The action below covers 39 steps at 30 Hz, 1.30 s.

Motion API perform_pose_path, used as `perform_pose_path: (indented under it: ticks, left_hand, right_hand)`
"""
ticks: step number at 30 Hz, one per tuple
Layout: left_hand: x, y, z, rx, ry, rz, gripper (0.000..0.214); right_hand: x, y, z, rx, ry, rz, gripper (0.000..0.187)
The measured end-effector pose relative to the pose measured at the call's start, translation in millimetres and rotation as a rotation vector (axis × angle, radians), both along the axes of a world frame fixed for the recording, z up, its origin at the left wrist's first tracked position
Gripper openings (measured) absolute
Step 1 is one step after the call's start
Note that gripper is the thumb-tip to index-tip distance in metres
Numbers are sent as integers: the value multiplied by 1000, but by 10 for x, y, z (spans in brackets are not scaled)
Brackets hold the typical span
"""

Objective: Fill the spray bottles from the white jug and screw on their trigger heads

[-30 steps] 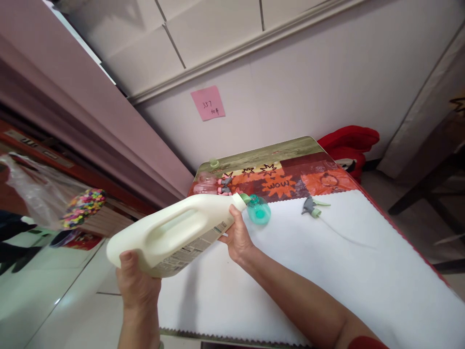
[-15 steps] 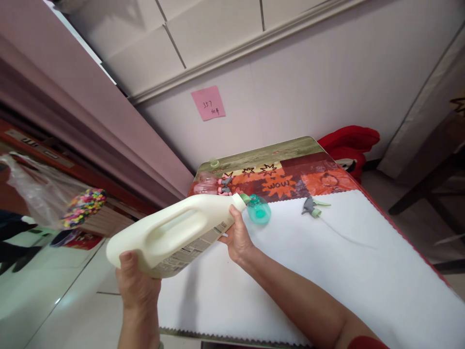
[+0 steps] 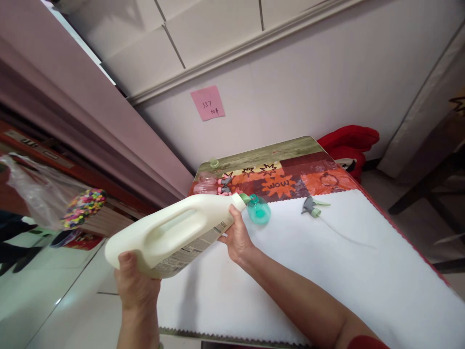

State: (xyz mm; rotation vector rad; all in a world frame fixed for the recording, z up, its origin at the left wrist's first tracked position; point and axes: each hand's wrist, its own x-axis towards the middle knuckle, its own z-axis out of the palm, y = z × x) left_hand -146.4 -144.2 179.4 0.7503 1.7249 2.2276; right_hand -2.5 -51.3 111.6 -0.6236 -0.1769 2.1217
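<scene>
And at the near left, the left hand (image 3: 136,286) cups the base of a big cream jug (image 3: 191,242), thumb pressed on its side, other fingers mostly hidden beneath. The jug lies tilted above the white cloth (image 3: 327,286), neck aimed far and right, and up there comes the right hand (image 3: 238,240), gripping just below the neck, thumb along the side, fingers curled under and partly out of sight. Right at the green spout (image 3: 245,198), the mouth of a teal bottle (image 3: 259,214)! Whether they touch, I can't tell. Off to the right, a grey spray head (image 3: 308,207) lies with its tube trailing. Farther left, pink bottles (image 3: 205,184) lie on the counter (image 3: 286,149); beyond them sits a pale green cap (image 3: 214,164), and farthest, a pink note (image 3: 208,103) on the wall.
</scene>
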Motion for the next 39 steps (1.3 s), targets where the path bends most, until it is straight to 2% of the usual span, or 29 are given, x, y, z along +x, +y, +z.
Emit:
perform_pose_path:
  ticks: [28,39]
  left_hand:
    - [48,-5,63,6,27,-25,63]
    - [67,-21,75,-1,0,-21,65]
  right_hand:
    - [11,-21,25,11,-3,13,58]
    - [22,-21,38,-8,9,5,52]
